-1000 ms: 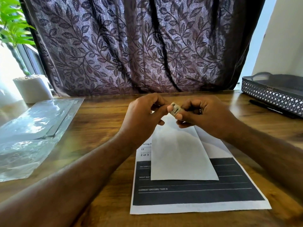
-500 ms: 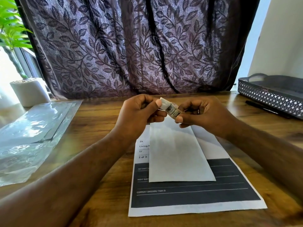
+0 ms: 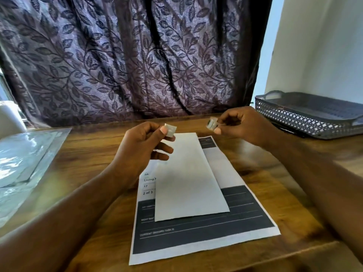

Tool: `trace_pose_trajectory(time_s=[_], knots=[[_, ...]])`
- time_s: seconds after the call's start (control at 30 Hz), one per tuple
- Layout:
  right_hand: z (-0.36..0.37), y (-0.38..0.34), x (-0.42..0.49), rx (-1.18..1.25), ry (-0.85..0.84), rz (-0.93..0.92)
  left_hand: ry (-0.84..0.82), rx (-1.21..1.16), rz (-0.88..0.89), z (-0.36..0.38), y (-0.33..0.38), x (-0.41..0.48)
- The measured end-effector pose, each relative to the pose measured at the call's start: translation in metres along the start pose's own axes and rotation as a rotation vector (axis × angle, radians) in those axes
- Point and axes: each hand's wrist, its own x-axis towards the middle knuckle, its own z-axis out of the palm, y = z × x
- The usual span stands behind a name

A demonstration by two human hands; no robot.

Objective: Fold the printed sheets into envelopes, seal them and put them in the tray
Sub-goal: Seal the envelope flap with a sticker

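Note:
A white envelope (image 3: 188, 179) lies on a printed sheet (image 3: 206, 232) with dark bands, in the middle of the wooden table. Above the envelope's far end, my left hand (image 3: 143, 152) pinches a small pale square piece (image 3: 170, 129) between thumb and forefinger. My right hand (image 3: 241, 124) pinches a small whitish object (image 3: 211, 123), perhaps a little roll or dispenser, off to the right. The two pieces are apart. A dark perforated tray (image 3: 306, 118) stands at the far right of the table.
A clear plastic sleeve (image 3: 23, 160) with sheets inside lies on the table's left side. A white pot (image 3: 7, 120) stands at the far left. A dark leaf-patterned curtain (image 3: 137, 55) hangs behind the table. A black pen (image 3: 288, 131) lies in front of the tray.
My hands held one small object together over the envelope; now they have drawn apart, the left keeping a small square piece, the right carrying the rest to the right.

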Motion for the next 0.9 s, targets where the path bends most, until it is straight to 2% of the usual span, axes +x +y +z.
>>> trace_pose_trajectory(time_s=[0.17,0.3,0.4,0.67,0.8,0.9], knots=[[-0.038,0.057,0.001,-0.387,0.255,0.366,-0.05,0.103,0.078,0.005,-0.003,-0.001],[-0.048,0.083,-0.004,-0.624,0.246,0.488,-0.074,0.164,0.103,0.009,-0.008,-0.001],[-0.049,0.092,-0.002,-0.599,0.259,0.506,-0.082,0.191,0.118,0.008,-0.011,0.001],[-0.036,0.087,0.003,-0.449,0.09,0.433,-0.084,0.205,0.125,0.006,-0.008,0.002],[-0.028,0.082,0.003,-0.552,0.002,0.384,-0.091,0.206,0.146,0.008,-0.007,-0.001],[-0.027,0.081,0.004,-0.594,0.018,0.399,-0.097,0.213,0.158,0.008,-0.007,-0.002]])
